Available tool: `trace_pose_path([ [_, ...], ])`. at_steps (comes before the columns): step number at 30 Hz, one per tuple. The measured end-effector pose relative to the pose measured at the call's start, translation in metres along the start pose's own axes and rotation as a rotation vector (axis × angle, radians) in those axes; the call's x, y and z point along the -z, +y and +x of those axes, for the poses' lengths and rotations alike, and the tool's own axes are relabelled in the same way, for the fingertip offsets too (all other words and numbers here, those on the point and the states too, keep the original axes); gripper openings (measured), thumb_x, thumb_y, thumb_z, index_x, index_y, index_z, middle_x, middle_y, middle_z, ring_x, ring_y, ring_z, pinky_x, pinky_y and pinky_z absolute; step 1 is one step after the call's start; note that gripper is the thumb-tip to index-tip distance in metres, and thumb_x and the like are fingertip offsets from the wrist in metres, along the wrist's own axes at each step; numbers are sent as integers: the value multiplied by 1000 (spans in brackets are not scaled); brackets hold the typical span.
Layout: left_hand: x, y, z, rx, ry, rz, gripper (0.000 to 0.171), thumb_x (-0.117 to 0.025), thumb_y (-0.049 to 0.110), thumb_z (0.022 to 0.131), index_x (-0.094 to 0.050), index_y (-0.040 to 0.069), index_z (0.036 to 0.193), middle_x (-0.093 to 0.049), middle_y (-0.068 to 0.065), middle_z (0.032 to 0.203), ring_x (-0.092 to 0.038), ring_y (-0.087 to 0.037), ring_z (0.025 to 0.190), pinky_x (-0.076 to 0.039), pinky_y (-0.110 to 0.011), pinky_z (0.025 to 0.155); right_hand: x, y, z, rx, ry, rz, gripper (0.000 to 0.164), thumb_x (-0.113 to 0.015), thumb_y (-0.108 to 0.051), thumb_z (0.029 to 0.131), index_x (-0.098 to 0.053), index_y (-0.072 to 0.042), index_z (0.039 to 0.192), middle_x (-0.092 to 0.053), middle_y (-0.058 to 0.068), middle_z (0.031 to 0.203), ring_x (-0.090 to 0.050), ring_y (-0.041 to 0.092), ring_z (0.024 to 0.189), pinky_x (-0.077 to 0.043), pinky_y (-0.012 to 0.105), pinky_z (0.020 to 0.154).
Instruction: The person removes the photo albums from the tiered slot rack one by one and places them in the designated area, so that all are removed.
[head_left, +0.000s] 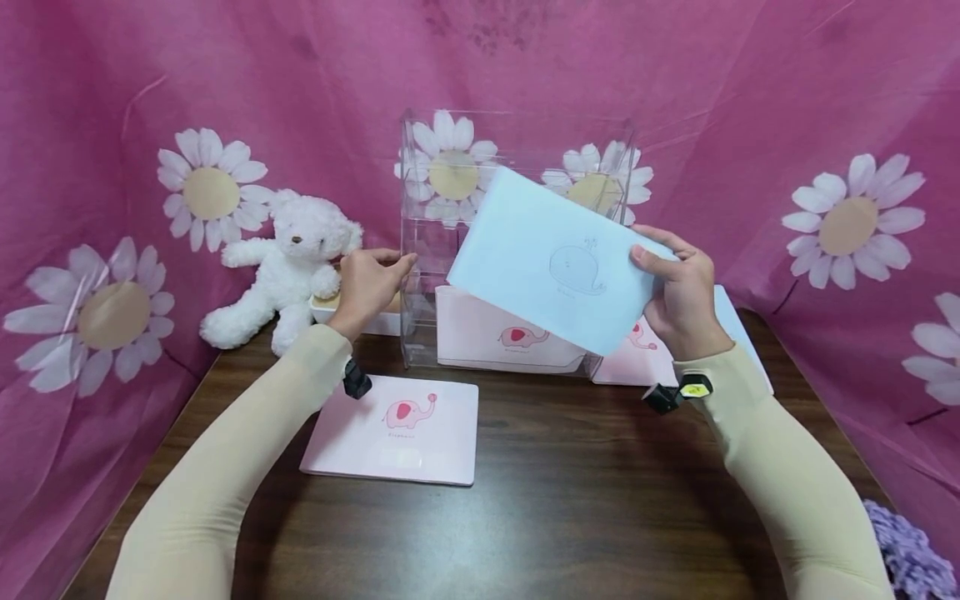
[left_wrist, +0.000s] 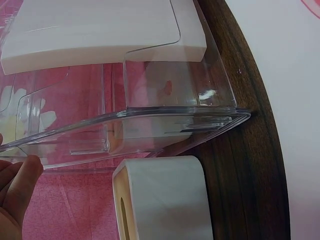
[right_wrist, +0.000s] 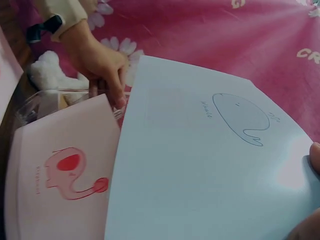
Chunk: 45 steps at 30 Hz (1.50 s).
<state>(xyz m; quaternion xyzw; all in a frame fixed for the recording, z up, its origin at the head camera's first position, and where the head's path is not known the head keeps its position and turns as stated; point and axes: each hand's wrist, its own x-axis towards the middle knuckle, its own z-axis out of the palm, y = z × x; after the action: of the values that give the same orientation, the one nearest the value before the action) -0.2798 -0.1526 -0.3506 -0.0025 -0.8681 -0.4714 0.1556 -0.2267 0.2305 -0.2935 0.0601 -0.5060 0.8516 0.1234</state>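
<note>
My right hand (head_left: 682, 296) grips a light blue notebook (head_left: 525, 250) by its right end, thumb on the cover. A line-drawn whale is on that cover, and the notebook is held tilted in front of a clear plastic rack (head_left: 420, 333). At the rack's left side, my left hand (head_left: 371, 283) pinches its upright edge between thumb and fingers. Low in the rack stands a pink notebook (head_left: 480, 333) with a red-eared elephant, partly hidden by the blue one. Another pink elephant notebook (head_left: 435, 454) lies flat on the table, nearer me.
A white teddy bear (head_left: 300, 250) sits at the back left, by a white box (left_wrist: 167, 200) with a slotted tan top. Right of the rack lie a pink notebook (head_left: 618, 371) and a light blue one (head_left: 742, 342). Something purple and knitted (head_left: 907, 550) is at the right edge.
</note>
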Motion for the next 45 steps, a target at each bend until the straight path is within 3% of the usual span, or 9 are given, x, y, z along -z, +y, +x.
trace_pose_path([
  [8,1,-2,-1,-16,0,1,38,-73,42,92,-80,8,109,-80,-10,90,-68,-8,63,-52,-20,55,16,7,-20,-111,-63,-75,23,-70,7,89,-78,-3,108,-77,6,102,-77,17,87,-63,29,74],
  [16,0,-1,0,-30,8,12,38,-73,42,93,-80,8,109,-80,-10,91,-69,-11,67,-52,-20,55,36,9,-38,-249,-192,-155,25,-65,4,94,-75,-4,115,-79,4,106,-78,16,89,-64,31,75],
  [22,0,0,2,-34,6,20,39,-72,43,93,-80,9,110,-80,-9,92,-70,-13,71,-51,-21,57,49,25,-48,-335,-274,-225,26,-62,0,98,-74,-8,119,-79,2,106,-78,17,90,-64,34,75],
  [29,2,1,2,-14,-7,18,41,-72,44,93,-79,9,112,-80,-9,94,-68,-12,71,-51,-21,56,60,44,-60,-456,-270,-269,22,-63,-3,98,-77,-13,112,-74,-4,111,-78,15,89,-64,35,76],
  [45,0,-1,1,8,-4,-1,40,-73,41,92,-79,7,112,-80,-11,96,-69,-10,68,-52,-19,56,92,53,-70,-655,-343,-135,31,-48,-3,105,-71,-8,124,-78,5,113,-77,21,100,-61,43,84],
])
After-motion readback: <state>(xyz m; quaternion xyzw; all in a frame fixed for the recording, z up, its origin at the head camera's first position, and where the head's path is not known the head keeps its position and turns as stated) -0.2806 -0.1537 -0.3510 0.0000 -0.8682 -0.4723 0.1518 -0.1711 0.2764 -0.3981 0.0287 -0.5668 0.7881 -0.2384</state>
